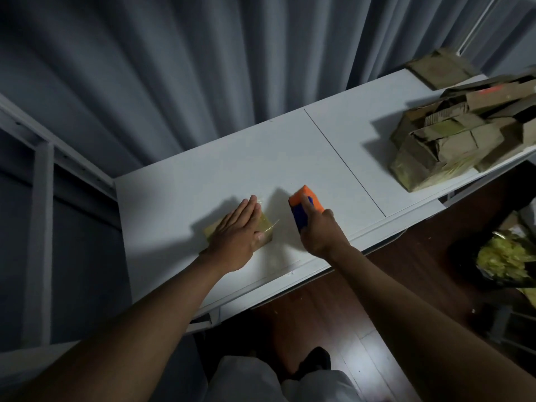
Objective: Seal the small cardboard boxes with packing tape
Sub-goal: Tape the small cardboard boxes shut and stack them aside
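Single head view, wide-angle, looking steeply down over white table (pixel 290 158), arms reaching forward, close

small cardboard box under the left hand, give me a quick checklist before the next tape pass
1. Left hand flat on the small brown cardboard box, holding it down: ok.
2. Right hand gripping the orange and blue tape dispenser: ok.
3. Dispenser on the box: not ok, it sits to the right of it, apart.
4. Clear yellowish tape already on the box top: ok; whether it still runs to the dispenser: cannot tell.
5. Flaps fully shut under the hand: cannot tell.
6. White table free around the box, pile of cardboard boxes far right: ok.
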